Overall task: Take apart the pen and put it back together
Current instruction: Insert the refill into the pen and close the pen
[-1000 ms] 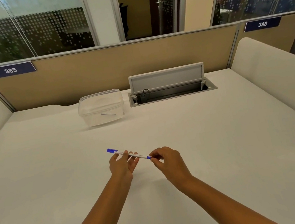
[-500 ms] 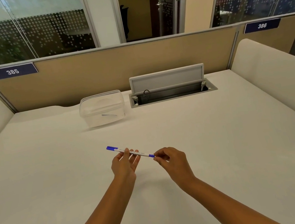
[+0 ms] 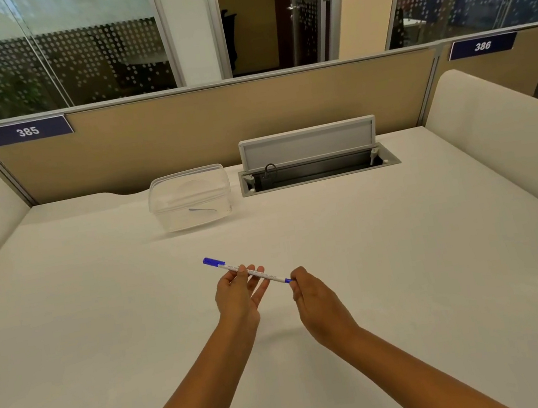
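So the pen [image 3: 247, 271] is up off the desk [image 3: 406, 253] right now, held in the air in front of the clear plastic tub [image 3: 190, 197], blue cap pointing up-left toward the tub and the little blue end plug at the lower right. My left hand [image 3: 239, 294] has the white barrel pinched around the middle, thumb on the near side, the other fingers loosely fanned behind it. My right hand [image 3: 311, 296] is pinching that blue plug end with its fingertips bunched tight together. Something thin is lying inside the tub, I think a pen refill, but it's too small to call. Right of the tub there's the desk's cable tray [image 3: 319, 169] with its flap standing open.
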